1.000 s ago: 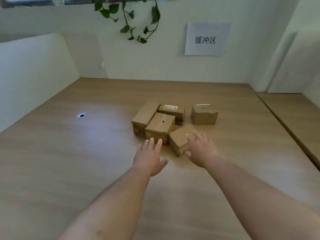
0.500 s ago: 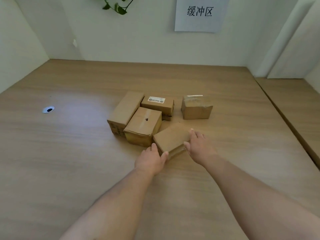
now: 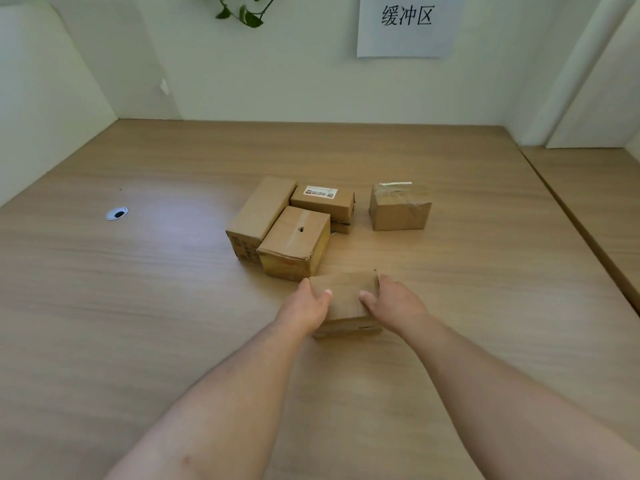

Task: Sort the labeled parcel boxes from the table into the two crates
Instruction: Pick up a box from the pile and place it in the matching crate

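A small plain cardboard parcel (image 3: pixel 346 299) lies nearest to me on the wooden table (image 3: pixel 138 306). My left hand (image 3: pixel 306 308) grips its left side with the thumb on top, and my right hand (image 3: pixel 394 306) grips its right side. Behind it stands a cluster of three boxes: a long one (image 3: pixel 259 216), a taped one with a small hole (image 3: pixel 294 242), and one with a white printed label (image 3: pixel 323 199). A further taped box (image 3: pixel 398 206) stands apart at the right. No crate is in view.
A round cable grommet (image 3: pixel 116 213) sits in the table at the left. White walls enclose the back and left, with a paper sign (image 3: pixel 407 24) and a hanging plant (image 3: pixel 242 10). A second wooden surface (image 3: pixel 595 202) adjoins on the right.
Both hands have closed onto the nearest parcel, which has turned and shifted towards me, away from the cluster. The view has also tilted down and moved closer.
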